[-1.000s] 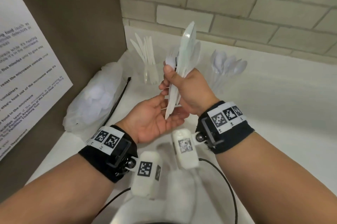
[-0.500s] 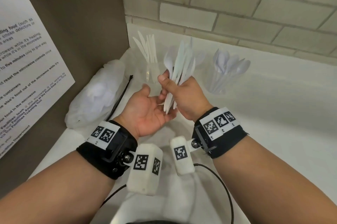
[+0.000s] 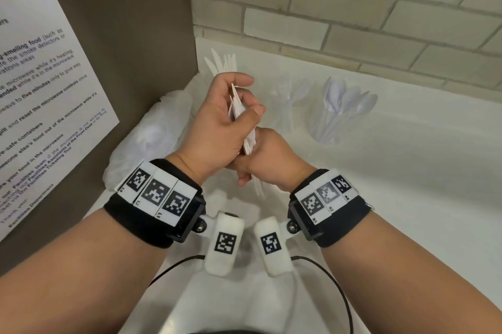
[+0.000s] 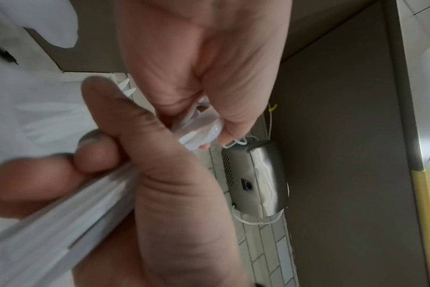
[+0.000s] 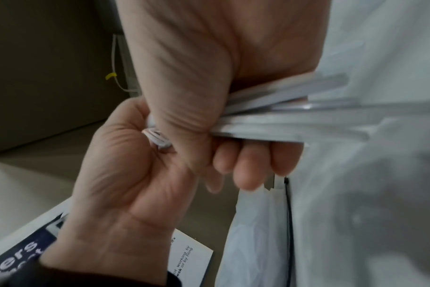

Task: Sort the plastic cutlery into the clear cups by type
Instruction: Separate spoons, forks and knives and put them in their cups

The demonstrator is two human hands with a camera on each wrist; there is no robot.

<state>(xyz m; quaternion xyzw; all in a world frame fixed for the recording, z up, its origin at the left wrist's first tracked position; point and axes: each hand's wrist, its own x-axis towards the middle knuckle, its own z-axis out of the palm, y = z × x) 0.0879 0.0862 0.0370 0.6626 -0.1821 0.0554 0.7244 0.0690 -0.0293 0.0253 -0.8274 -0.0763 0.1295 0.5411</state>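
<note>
A bundle of white plastic cutlery [image 3: 248, 142] is held between both hands above the white counter [image 3: 407, 170]. My left hand [image 3: 244, 97] curls over its upper ends and pinches the spoon heads [image 4: 201, 132]. My right hand [image 3: 264, 157] grips the handles [image 5: 282, 112] lower down, and their tips stick out below it. At the back stand three clear cups: a knife cup [image 3: 224, 62] partly hidden behind my left hand, a fork cup [image 3: 285, 101] and a spoon cup [image 3: 343, 111].
A crumpled white plastic bag [image 3: 152, 135] lies at the left against a brown panel with a printed notice [image 3: 40, 89]. A brick wall [image 3: 353, 7] closes the back. A black tie [image 5: 287, 203] lies by the bag.
My left hand has turned from palm-up under the bundle to closing over its upper ends. The bundle and my right hand have come lower and nearer.
</note>
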